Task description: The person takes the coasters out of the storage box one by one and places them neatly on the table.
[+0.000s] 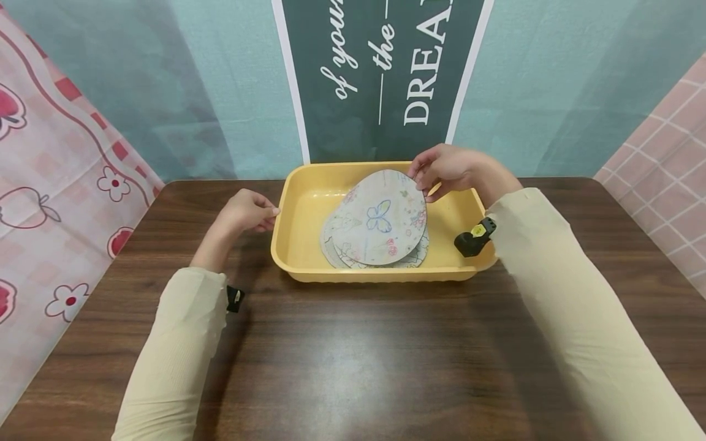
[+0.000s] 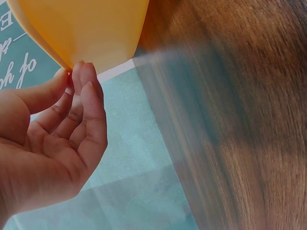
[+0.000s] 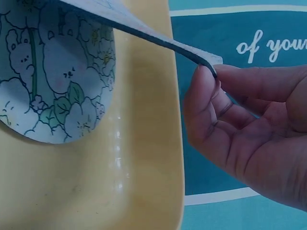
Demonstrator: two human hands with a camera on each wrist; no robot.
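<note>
Dark wooden table (image 1: 353, 355) carries a yellow tray (image 1: 300, 245). Inside it, the right hand (image 1: 449, 171) pinches the far edge of a thin, stiff-looking, probably light butterfly board (image 1: 380, 217); the left hand (image 1: 245, 211) pinches the tray's left rim.

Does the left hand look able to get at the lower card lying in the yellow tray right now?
Probably yes. The left hand pinches the yellow tray at its left rim, close by. The right hand tilts the butterfly card up, but it still covers most of the lower card.

yellow tray (image 1: 298, 245), pale butterfly-and-flower patterned mat (image 1: 380, 220), dark brown wood-grain table (image 1: 353, 355), cream sleeves (image 1: 176, 349)
</note>
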